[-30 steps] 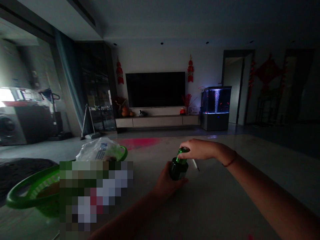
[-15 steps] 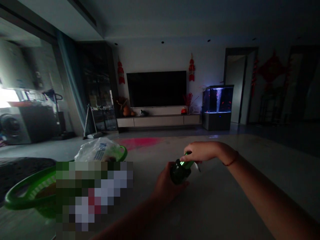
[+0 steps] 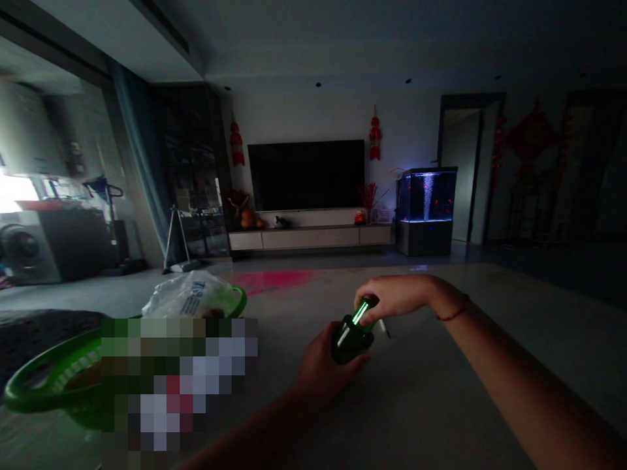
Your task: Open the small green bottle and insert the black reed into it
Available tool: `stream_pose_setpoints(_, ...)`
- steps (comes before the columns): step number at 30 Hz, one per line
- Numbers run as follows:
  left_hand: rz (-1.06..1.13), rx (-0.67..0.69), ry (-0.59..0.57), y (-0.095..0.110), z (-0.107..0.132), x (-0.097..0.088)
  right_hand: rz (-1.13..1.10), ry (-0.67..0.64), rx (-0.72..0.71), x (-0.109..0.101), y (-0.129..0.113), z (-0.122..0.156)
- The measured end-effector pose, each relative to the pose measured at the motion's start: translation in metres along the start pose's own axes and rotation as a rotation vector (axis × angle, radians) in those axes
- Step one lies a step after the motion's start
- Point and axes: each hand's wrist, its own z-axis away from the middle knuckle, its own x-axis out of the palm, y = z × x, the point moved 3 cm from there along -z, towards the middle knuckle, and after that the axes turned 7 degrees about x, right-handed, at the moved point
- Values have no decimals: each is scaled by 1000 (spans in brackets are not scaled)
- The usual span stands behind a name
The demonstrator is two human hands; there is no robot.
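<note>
My left hand [image 3: 321,365] is wrapped round the wide dark green body of a glossy bottle [image 3: 345,341], which tilts above the pale tabletop [image 3: 421,405]. From above and to the right, my right hand [image 3: 389,297] closes on the bottle's narrow, brighter green neck. A light streak shines along that neck. Just below my right hand shows a thin whitish piece [image 3: 385,328]; whether it is held or lies on the table I cannot tell. My right fingers partly cover the neck's top.
To the left stands a green plastic basket [image 3: 29,398] with a white plastic bag [image 3: 189,294] on it; a pixelated patch hides part of the basket. A pink patch [image 3: 274,279] marks the table's far side. Beyond are a television [image 3: 308,175] and a lit fish tank [image 3: 426,196].
My right fingers have shifted slightly on the neck, so more of its bright green length shows. The bottle has turned a little in my hands. The basket appears slightly farther left.
</note>
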Motion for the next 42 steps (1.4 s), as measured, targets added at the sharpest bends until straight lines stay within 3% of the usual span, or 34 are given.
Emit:
stream_pose_setpoints(8,39,19,8,-3,-1,1,44,41,-81,-2,-3,1)
stream_pose_setpoints(24,7,55,53,-5,-1,2,-88,-22,130,2,-4,1)
stream_pose_setpoints(35,-47,25,19,-8,-1,3,-101,-99,166,5,0,2)
stream_pose_setpoints(42,26,12,61,-14,-2,5,-93,-102,100,5,-2,3)
